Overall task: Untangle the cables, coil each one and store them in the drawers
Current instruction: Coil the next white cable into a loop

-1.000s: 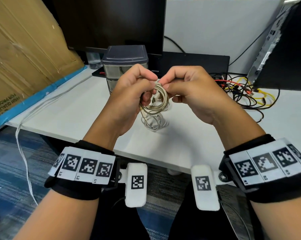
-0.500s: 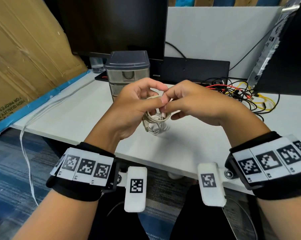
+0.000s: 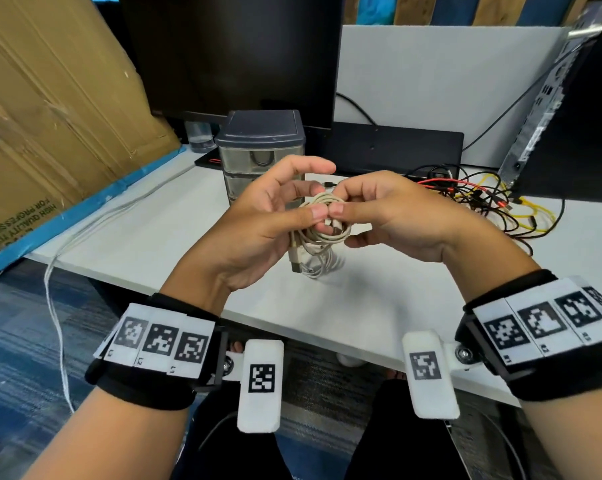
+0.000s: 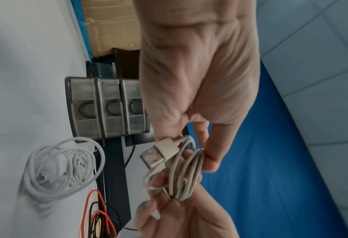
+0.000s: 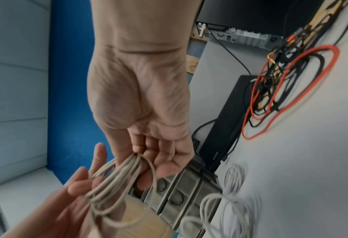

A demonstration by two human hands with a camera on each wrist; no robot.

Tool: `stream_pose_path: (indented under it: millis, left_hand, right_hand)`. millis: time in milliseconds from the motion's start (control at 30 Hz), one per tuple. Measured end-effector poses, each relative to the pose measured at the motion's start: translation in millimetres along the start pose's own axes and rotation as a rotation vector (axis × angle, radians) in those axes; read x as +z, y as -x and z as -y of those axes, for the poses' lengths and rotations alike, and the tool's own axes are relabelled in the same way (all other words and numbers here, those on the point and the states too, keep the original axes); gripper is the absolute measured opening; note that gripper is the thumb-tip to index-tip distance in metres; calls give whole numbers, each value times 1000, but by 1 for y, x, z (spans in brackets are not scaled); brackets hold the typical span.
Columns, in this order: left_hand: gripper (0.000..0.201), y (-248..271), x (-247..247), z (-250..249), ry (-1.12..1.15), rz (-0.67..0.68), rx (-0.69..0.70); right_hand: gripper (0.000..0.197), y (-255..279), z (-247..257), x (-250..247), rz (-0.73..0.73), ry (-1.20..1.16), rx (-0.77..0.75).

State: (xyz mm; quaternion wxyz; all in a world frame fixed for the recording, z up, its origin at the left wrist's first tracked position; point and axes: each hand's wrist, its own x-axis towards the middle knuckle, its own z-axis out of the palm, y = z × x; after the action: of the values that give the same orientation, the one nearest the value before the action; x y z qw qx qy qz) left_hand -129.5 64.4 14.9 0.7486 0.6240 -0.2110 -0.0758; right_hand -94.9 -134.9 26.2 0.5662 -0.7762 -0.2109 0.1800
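Above the surface's (image 3: 379, 306) near edge, both hands pinch the beige cable coil (image 3: 322, 230); left hand (image 3: 258, 223), right hand (image 3: 393, 216); keep loops gathered while tucking the end.

We wear black wrist straps (image 3: 143, 386) | white bands of black square-code tags (image 3: 159, 341) wrap both wrists | white tagged blocks (image 3: 260, 384) jut inward on bolted brackets | forearms bare | dark trousers (image 3: 393, 441)

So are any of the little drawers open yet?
No, all three drawers sit flush and closed in the left wrist view.
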Motion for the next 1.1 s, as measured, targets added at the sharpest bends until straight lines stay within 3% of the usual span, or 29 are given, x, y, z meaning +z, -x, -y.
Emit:
stream_pose_path:
  millis: [100, 200, 333, 667, 800, 933, 1100]
  left_hand:
    - [47, -1, 2, 5, 12, -26, 38]
    - [53, -4, 4, 5, -50, -118, 62]
    - [50, -9, 7, 4, -144, -213, 97]
    - [27, -10, 8, 17, -262, -269, 70]
    - [15, -14, 6, 21, -216, -309, 63]
    - [19, -15, 2, 21, -151, -322, 45]
    - [24, -17, 3, 22, -164, -312, 43]
  right_hand:
    - [7, -2, 1, 5, -37, -155, -33]
    - [12, -1, 6, 7, 26, -230, -32]
    - [28, -4, 12, 7, 10, -44, -39]
    - [38, -12, 16, 10, -23, 525, -108]
    - [37, -13, 16, 8, -12, 548, -125]
    - [37, -11, 22, 3, 65, 593, -131]
    - [41, -13, 23, 1, 60, 531, -123]
